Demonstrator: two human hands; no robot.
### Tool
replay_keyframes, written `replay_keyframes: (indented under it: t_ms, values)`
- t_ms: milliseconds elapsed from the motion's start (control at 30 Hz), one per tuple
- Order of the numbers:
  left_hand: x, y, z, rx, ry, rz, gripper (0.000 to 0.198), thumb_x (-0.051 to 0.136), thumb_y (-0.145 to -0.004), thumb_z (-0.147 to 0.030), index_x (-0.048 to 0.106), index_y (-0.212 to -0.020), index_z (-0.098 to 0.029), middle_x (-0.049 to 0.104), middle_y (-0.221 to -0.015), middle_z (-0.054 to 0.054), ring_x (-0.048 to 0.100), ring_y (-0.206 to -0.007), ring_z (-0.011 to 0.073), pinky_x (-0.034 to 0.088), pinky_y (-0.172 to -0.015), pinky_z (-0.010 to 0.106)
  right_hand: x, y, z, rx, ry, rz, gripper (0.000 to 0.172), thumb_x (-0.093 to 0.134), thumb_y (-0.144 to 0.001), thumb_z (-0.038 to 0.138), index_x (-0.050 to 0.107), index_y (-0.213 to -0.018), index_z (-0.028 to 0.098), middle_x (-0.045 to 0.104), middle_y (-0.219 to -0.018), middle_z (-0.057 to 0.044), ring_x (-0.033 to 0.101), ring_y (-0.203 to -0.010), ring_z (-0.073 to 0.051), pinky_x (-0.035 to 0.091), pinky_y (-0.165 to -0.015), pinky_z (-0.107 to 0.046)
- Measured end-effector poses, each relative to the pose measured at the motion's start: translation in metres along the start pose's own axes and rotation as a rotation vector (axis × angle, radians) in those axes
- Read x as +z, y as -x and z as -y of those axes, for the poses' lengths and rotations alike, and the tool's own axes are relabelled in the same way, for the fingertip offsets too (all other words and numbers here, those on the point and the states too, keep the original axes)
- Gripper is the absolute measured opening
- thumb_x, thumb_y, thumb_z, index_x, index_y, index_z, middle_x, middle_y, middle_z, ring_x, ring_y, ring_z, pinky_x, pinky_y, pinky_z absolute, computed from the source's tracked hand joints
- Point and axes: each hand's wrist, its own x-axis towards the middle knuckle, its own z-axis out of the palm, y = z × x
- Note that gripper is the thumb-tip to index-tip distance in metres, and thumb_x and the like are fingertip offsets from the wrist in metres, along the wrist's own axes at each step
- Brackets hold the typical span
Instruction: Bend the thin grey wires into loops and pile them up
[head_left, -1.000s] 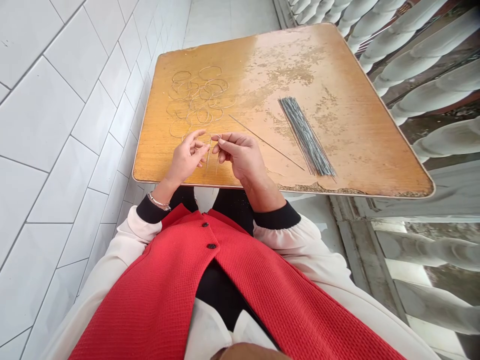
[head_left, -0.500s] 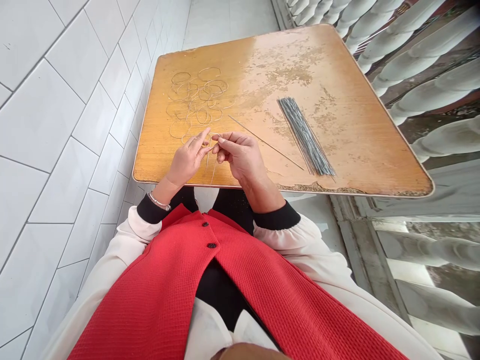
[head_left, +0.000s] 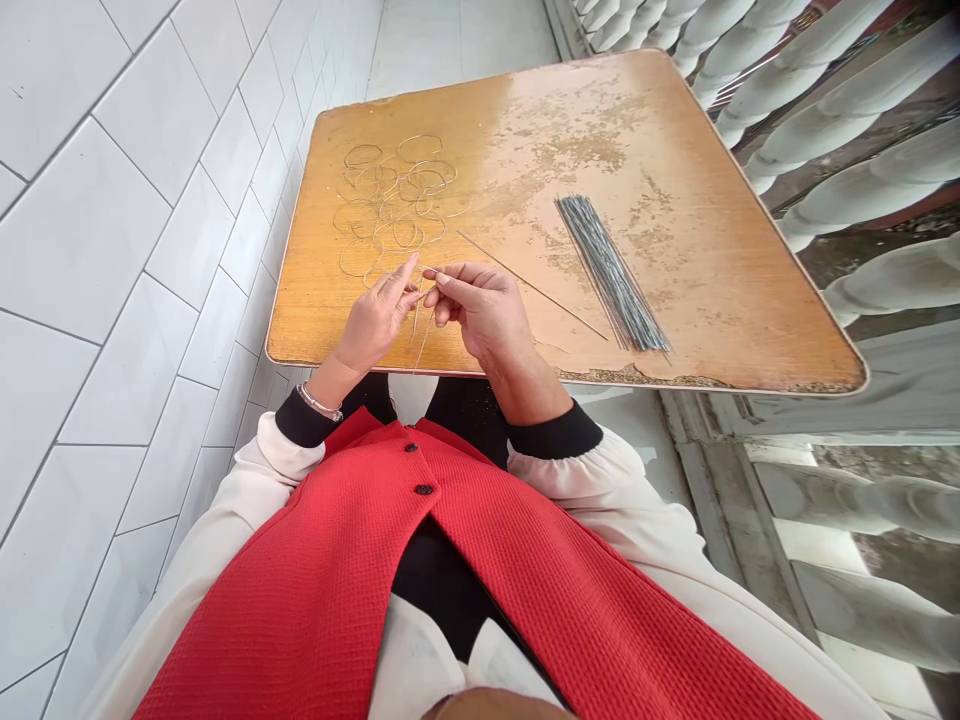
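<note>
Close together over the table's near edge, my left hand (head_left: pixel 381 315) and my right hand (head_left: pixel 480 302) both pinch a thin metal wire (head_left: pixel 422 342). One end of it hangs down below the fingers towards the edge. The fingertips cover the part of the wire between them, so its bend there is hard to make out. Beyond my left hand lies a loose spread of wire rings (head_left: pixel 397 190), several overlapping. Right of my right hand, a single straight wire (head_left: pixel 536 288) lies slantwise, and past it rests a bundle of straight grey wires (head_left: pixel 611 272).
The wooden table (head_left: pixel 525 130) has a worn, peeling surface and rounded corners. A white tiled wall (head_left: pixel 150 230) runs along the left. White balusters (head_left: pixel 847 140) stand along the right side, near the table's edge.
The hanging end of the wire has swung slightly to the left. Both hands stay almost where they were, still pinching; the rings and the bundle have not moved.
</note>
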Motion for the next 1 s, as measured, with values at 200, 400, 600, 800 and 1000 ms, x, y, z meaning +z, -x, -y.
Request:
replay_keyframes:
  t_ms: [200,400,600,800,1000]
  values:
    - [0.002,0.001,0.002,-0.110,0.231,-0.024,0.040,0.061,-0.097,-0.039,0.062,-0.135,-0.025,0.074,-0.104,0.003,0.070,-0.076,0.0098,0.055,-0.069,0.021,-0.002,-0.001,-0.002,0.006,-0.020,-0.004,0.010,0.074,-0.083,0.023,0.071,-0.077,0.015,0.068,-0.061,0.000,0.052,-0.041,-0.005,0.041,-0.042,-0.017]
    - [0.002,0.001,-0.017,-0.356,0.489,-0.090,0.011,0.069,-0.092,-0.027,0.065,-0.097,-0.018,0.071,-0.079,-0.003,0.064,-0.059,0.0041,0.046,-0.051,0.014,-0.005,-0.004,-0.011,-0.034,0.014,-0.017,0.011,0.074,-0.083,0.024,0.070,-0.091,0.017,0.070,-0.064,0.002,0.056,-0.044,-0.007,0.049,-0.047,-0.020]
    - [0.003,-0.003,-0.025,-0.449,0.620,-0.150,0.008,0.068,-0.092,-0.018,0.063,-0.085,-0.016,0.069,-0.071,-0.006,0.060,-0.055,0.0015,0.043,-0.050,0.013,-0.006,-0.004,-0.019,-0.117,0.095,-0.019,0.024,0.077,-0.079,0.022,0.069,-0.101,0.019,0.070,-0.067,0.003,0.058,-0.048,-0.007,0.050,-0.050,-0.021]
    - [0.004,-0.005,-0.028,-0.535,0.788,-0.208,0.011,0.068,-0.092,-0.013,0.062,-0.083,-0.015,0.068,-0.067,-0.006,0.063,-0.055,0.0020,0.044,-0.054,0.015,-0.010,0.002,-0.020,0.008,0.059,0.056,0.041,0.086,-0.066,0.026,0.069,-0.102,0.017,0.070,-0.066,0.003,0.056,-0.047,-0.007,0.048,-0.048,-0.021]
    - [0.006,-0.003,-0.026,-0.588,0.945,-0.245,0.014,0.064,-0.093,-0.009,0.061,-0.080,-0.015,0.067,-0.065,-0.006,0.063,-0.055,0.0015,0.049,-0.058,0.015,-0.007,0.009,-0.024,0.137,-0.011,0.082,0.038,0.086,-0.064,0.022,0.070,-0.098,0.015,0.070,-0.065,0.002,0.056,-0.045,-0.006,0.043,-0.045,-0.019]
